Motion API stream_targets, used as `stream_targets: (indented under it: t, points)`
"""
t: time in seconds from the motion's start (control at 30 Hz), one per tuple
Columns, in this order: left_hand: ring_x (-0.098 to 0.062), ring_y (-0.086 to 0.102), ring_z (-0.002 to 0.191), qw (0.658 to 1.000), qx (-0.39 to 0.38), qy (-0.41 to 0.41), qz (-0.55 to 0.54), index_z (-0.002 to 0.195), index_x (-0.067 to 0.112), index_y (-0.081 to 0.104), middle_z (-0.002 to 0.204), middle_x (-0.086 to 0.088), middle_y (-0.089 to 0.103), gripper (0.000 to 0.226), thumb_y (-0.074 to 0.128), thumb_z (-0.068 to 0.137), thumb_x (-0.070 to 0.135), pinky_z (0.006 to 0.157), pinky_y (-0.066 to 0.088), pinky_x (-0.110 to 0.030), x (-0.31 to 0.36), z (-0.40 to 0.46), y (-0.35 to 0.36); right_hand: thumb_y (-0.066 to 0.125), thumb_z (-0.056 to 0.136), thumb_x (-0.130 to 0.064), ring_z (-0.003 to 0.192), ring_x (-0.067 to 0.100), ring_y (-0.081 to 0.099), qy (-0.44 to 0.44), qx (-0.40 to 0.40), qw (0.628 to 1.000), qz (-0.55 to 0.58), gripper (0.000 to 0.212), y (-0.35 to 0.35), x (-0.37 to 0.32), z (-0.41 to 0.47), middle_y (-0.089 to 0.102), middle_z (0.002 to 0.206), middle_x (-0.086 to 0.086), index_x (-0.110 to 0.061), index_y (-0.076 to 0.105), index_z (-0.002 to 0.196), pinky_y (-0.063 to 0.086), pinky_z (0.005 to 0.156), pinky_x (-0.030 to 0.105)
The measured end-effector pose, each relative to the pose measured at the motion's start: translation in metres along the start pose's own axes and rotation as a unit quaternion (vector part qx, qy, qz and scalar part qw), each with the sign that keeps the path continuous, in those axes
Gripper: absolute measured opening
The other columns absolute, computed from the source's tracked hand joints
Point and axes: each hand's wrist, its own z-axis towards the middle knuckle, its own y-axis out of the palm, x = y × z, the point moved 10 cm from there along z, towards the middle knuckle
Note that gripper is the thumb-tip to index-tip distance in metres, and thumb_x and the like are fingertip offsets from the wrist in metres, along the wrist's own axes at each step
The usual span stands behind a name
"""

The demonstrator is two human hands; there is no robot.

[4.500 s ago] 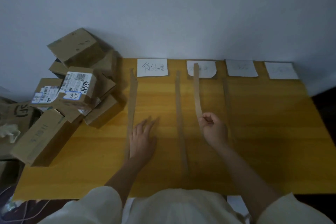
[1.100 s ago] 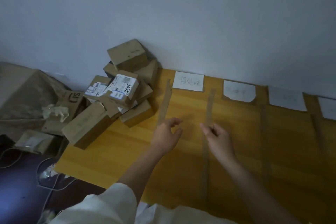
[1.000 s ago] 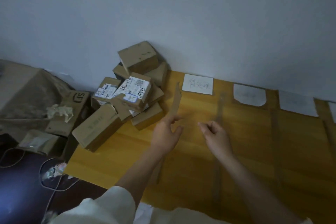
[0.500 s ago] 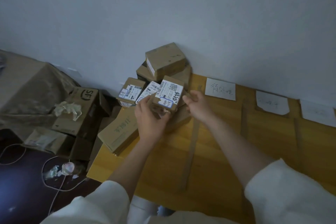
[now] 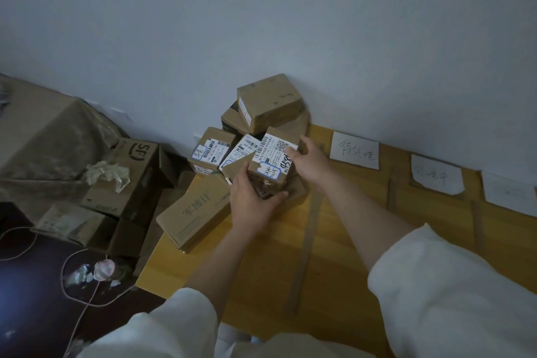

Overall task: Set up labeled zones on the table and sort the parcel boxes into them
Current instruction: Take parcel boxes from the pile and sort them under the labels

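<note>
Both hands raised at frame centre, arms extended forward.

The left hand sits just left of centre, palm inward, fingers curled in a clamped grasp with the thumb pointing right. The right hand sits slightly higher and to the right, fingers pressing leftward. Both forearms are bare below loose white fabric sleeves.

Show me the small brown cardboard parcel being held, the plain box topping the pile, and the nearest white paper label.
Held brown cardboard parcel [image 5: 271, 164]: head view, its white shipping sticker.
Plain top box [image 5: 268, 96]: head view, upper face.
Nearest white paper label [image 5: 354, 153]: head view, handwritten centre.
</note>
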Motion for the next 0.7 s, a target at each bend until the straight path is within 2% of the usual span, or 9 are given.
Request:
stream_targets:
  t: [0.03,0.13,0.23,0.3,0.37,0.43,0.5,0.6,0.7]
  points:
    - [-0.02,0.034,0.137,1.0,0.002,-0.005,0.003,0.148,0.017,0.024,0.148,-0.001,0.038,0.11,0.084,0.061,0.048,0.113,0.033,-0.041,0.0,0.0,0.001,0.051,0.099,-0.035,0.114,0.014,0.05,-0.001,0.005,1.0,0.01,0.058,-0.002,0.001,0.0,0.047,0.144,0.002,-0.024,0.029,0.151,0.041,0.08,0.02]
    - [-0.021,0.032,0.138,1.0,0.005,-0.016,0.011,0.149,0.016,0.023,0.149,-0.002,0.037,0.109,0.083,0.063,0.047,0.113,0.033,-0.043,0.002,0.0,0.002,0.053,0.098,-0.036,0.1,0.01,0.052,0.009,0.011,0.999,0.041,0.053,-0.004,0.007,-0.001,0.054,0.122,-0.003,-0.023,0.035,0.146,0.041,0.081,0.027]
    - [-0.02,0.037,0.136,1.0,-0.014,-0.011,0.01,0.147,0.019,0.024,0.148,-0.001,0.039,0.107,0.083,0.062,0.046,0.109,0.039,-0.046,0.002,0.001,0.003,0.056,0.095,-0.04,0.1,0.012,0.054,0.011,0.033,0.997,0.065,0.049,-0.011,0.015,-0.006,0.055,0.12,-0.004,-0.023,0.042,0.138,0.044,0.08,0.026]
    - [-0.019,0.041,0.132,0.999,-0.044,-0.001,-0.008,0.144,0.022,0.027,0.143,0.0,0.043,0.105,0.082,0.058,0.045,0.105,0.043,-0.046,0.004,0.002,0.003,0.057,0.094,-0.041,0.099,0.011,0.052,0.007,0.055,0.995,0.087,0.04,-0.022,0.022,-0.011,0.056,0.117,-0.004,-0.019,0.049,0.127,0.04,0.071,0.02]
    - [-0.015,0.046,0.127,0.996,-0.084,0.015,-0.028,0.14,0.025,0.03,0.137,0.003,0.049,0.098,0.081,0.057,0.036,0.101,0.047,-0.042,0.007,0.001,0.003,0.057,0.091,-0.048,0.093,0.009,0.053,0.026,0.053,0.992,0.11,0.034,-0.031,0.035,-0.017,0.058,0.112,-0.004,-0.02,0.053,0.11,0.041,0.072,0.021]
    - [-0.008,0.053,0.117,0.987,-0.142,0.027,-0.068,0.137,0.023,0.033,0.127,0.007,0.054,0.089,0.082,0.063,0.014,0.097,0.049,-0.034,0.015,-0.001,0.005,0.058,0.078,-0.069,0.099,0.013,0.058,0.053,0.023,0.992,0.114,0.055,-0.034,0.048,-0.024,0.063,0.111,-0.004,-0.021,0.056,0.106,0.046,0.089,0.032]
    - [-0.001,0.059,0.107,0.974,-0.201,0.037,-0.094,0.134,0.024,0.037,0.118,0.013,0.059,0.084,0.078,0.065,-0.001,0.092,0.052,-0.029,0.022,-0.004,0.006,0.059,0.06,-0.084,0.106,0.016,0.061,0.077,-0.002,0.99,0.114,0.086,-0.038,0.064,-0.031,0.066,0.114,-0.004,-0.021,0.058,0.118,0.048,0.095,0.041]
    - [-0.001,0.059,0.109,0.962,-0.258,0.055,-0.071,0.133,0.025,0.042,0.118,0.017,0.06,0.083,0.077,0.062,-0.001,0.088,0.049,-0.022,0.03,-0.004,0.009,0.057,0.066,-0.081,0.104,0.016,0.061,0.079,-0.052,0.99,0.104,0.084,-0.041,0.079,-0.046,0.067,0.114,-0.005,-0.023,0.054,0.126,0.045,0.079,0.035]
    - [0.005,0.055,0.112,0.955,-0.283,0.071,-0.045,0.135,0.029,0.043,0.123,0.016,0.059,0.085,0.076,0.063,-0.002,0.09,0.048,-0.022,0.035,-0.004,0.014,0.053,0.067,-0.08,0.095,0.015,0.062,0.066,-0.088,0.99,0.094,0.077,-0.041,0.088,-0.058,0.069,0.106,-0.005,-0.028,0.06,0.123,0.04,0.075,0.031]
